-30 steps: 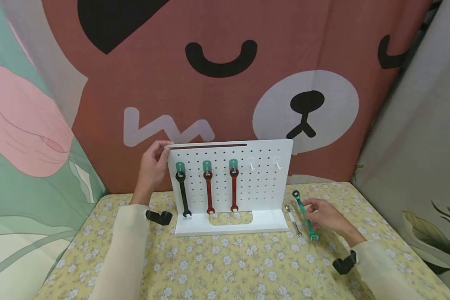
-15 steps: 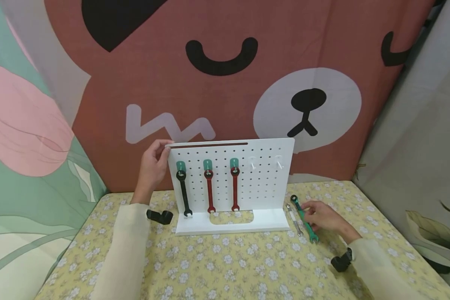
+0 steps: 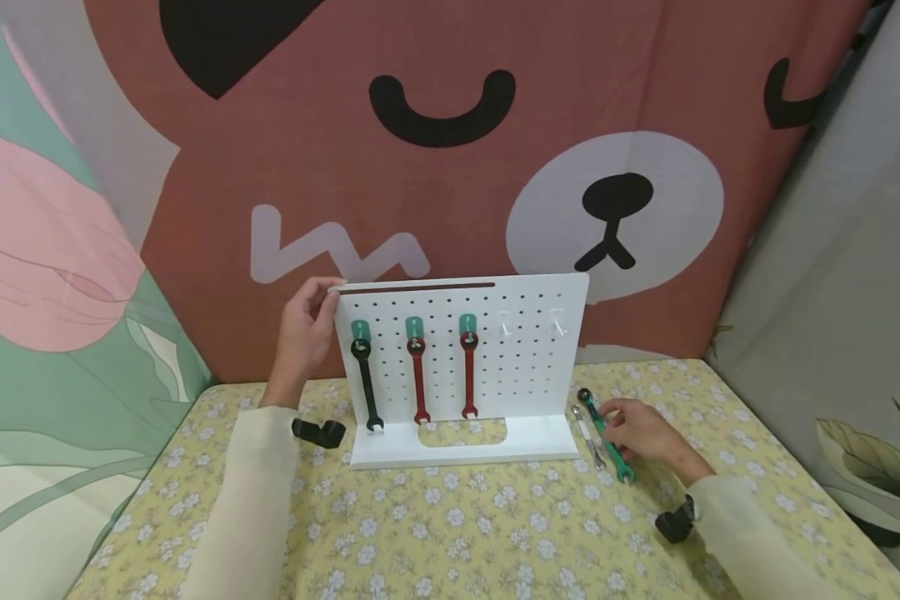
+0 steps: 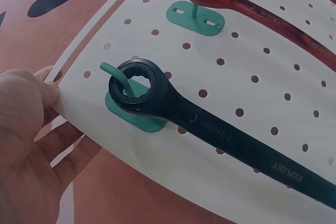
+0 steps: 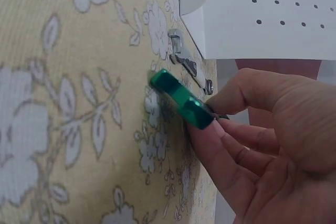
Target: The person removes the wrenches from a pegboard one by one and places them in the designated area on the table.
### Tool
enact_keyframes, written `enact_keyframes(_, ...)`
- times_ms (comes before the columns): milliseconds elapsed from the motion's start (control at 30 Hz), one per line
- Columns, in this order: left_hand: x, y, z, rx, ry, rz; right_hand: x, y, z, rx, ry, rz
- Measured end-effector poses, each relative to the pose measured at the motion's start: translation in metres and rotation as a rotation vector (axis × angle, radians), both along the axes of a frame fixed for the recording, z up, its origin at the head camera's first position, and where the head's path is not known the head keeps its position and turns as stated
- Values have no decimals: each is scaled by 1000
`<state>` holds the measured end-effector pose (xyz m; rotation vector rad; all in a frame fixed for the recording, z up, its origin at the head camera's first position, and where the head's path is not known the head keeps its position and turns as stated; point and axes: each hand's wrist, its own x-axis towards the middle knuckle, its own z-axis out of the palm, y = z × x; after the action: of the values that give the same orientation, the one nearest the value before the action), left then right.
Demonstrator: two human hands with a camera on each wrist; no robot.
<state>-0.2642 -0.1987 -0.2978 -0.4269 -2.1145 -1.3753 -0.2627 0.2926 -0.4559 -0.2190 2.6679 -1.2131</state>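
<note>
My left hand (image 3: 305,333) grips the upper left corner of a white pegboard stand (image 3: 525,375), thumb in front and fingers behind, as the left wrist view shows. On green hooks hang a black ratchet wrench (image 4: 210,129) and two red ratchet wrenches (image 3: 419,379) (image 3: 469,375). To the right of the board, my right hand (image 3: 641,429) pinches a green ratchet wrench (image 5: 181,98) between thumb and fingers, its open end toward the wrist camera. A small silver wrench (image 3: 588,437) lies on the cloth between the board and the green wrench.
Two clear hooks (image 3: 505,325) (image 3: 558,323) on the board's right side hold nothing. A yellow floral cloth (image 3: 450,533) covers the table. Behind the board hangs a curtain (image 3: 450,208) printed with a brown bear, and a grey drape (image 3: 832,292) closes off the right side.
The green wrench has turned slightly, its ring end shifting left toward the silver wrench, with my right hand moving a little left. My left hand keeps its hold on the board.
</note>
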Motion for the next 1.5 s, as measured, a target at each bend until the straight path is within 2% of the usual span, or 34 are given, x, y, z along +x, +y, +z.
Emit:
enact_keyframes(467, -1, 0, 0, -4, 11, -6, 2, -12, 9, 172, 26, -18)
enact_keyframes(733, 0, -1, 2, -3, 5, -8, -1, -15, 7, 205, 27, -21)
enact_keyframes(933, 0, -1, 2, -5, -10, -4, 2, -14, 11, 216, 26, 2)
enact_keyframes(1167, 0, -2, -1, -4, -3, -7, 7, -19, 22, 246, 124, 36)
enact_keyframes(1300, -6, -4, -7, 4, 1, -6, 11, -30, 27, 201, 202, 57)
enact_keyframes(1500, -29, -13, -23, 5, 17, -1, 15, -53, 33, 99, 314, 106)
